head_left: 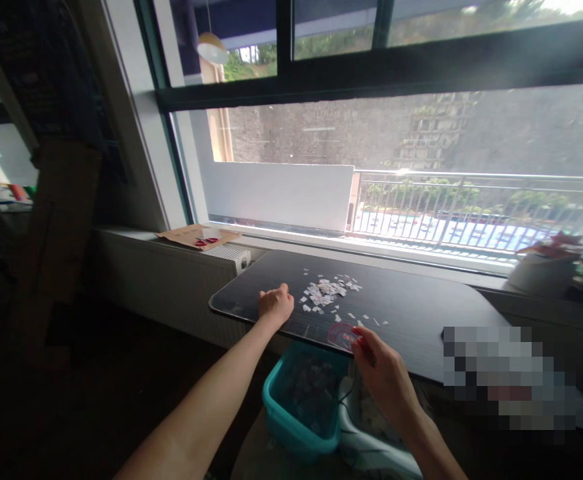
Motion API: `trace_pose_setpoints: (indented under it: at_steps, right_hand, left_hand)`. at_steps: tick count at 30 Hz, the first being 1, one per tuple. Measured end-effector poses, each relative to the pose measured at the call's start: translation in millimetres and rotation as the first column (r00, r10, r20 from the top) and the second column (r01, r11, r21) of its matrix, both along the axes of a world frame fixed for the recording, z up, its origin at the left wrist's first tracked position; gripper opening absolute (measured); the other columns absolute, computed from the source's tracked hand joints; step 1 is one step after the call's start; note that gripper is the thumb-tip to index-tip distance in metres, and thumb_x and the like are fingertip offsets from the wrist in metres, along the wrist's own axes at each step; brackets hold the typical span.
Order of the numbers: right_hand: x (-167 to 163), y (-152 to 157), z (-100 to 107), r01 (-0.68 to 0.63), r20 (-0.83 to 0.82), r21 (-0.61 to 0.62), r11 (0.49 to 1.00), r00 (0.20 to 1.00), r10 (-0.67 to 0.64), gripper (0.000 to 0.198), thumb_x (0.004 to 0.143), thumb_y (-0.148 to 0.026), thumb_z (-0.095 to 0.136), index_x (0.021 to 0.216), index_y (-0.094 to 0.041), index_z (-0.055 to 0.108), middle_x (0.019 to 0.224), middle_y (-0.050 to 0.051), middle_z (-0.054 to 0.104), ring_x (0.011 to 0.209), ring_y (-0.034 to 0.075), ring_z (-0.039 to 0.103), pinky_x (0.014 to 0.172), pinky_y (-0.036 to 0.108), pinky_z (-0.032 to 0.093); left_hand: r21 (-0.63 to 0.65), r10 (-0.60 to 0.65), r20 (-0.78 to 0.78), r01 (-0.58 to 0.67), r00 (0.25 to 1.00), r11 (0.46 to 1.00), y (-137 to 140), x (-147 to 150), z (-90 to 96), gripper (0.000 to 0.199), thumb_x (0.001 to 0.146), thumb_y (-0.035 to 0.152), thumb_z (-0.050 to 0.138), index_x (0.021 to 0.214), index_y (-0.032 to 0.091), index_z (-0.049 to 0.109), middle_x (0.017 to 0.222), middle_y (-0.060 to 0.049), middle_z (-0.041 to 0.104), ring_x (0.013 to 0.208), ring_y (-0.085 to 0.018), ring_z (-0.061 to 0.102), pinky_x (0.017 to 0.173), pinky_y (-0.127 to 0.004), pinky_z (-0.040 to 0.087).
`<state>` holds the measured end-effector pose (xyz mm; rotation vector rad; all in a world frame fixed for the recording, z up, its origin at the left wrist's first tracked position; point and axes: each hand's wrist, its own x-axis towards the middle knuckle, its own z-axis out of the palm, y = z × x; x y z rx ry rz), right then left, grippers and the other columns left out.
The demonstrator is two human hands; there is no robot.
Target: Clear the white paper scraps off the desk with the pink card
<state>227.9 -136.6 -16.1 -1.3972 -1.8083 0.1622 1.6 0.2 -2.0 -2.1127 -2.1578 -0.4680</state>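
Note:
A heap of small white paper scraps (325,291) lies on the dark table, with several loose pieces scattered around it. My left hand (276,303) rests at the table's near left side, its fingers curled closed; whatever may be in them is hidden. Nearer to me, my right hand (379,360) pinches a clear, rounded plastic piece with a red rim (340,335), which looks like a protractor. That piece is at the table's near edge, just in front of the scraps.
Below the front of the table (411,303) stands a teal basin (301,437) with scraps inside, beside a pale bag (371,450). Red-handled scissors (206,241) lie on brown paper (179,235) on the sill. A pixelated patch covers the right end; a potted plant (546,267) stands behind.

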Motion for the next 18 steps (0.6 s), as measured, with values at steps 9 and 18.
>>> trace_pose_setpoints:
  at_steps: [9,18]
  right_hand:
    - [42.4,20.6,10.4,0.14,-0.029,-0.057,0.988,0.989,-0.142,0.036,0.087,-0.039,0.044,0.108,-0.019,0.065,0.078,0.005,0.072,0.068,0.018,0.066,0.064,0.026,0.048]
    - [94.9,37.8,9.0,0.431,0.08,-0.068,0.9,0.901,-0.426,0.034,0.084,-0.032,0.045,0.108,-0.021,0.066,0.085,0.008,0.075,0.075,0.024,0.069,0.066,0.031,0.046]
  left_hand:
    - [-0.004,-0.002,-0.009,0.002,1.0,1.0,1.2,-1.8,-0.9,0.026,0.095,0.036,0.053,0.107,0.014,0.059,0.099,-0.005,0.063,0.086,-0.019,0.062,0.082,-0.041,0.05]
    - [-0.02,0.013,-0.017,-0.014,1.0,1.0,1.4,-2.0,3.3,0.027,0.095,0.038,0.052,0.105,0.014,0.06,0.097,-0.005,0.063,0.087,-0.019,0.062,0.085,-0.043,0.047]
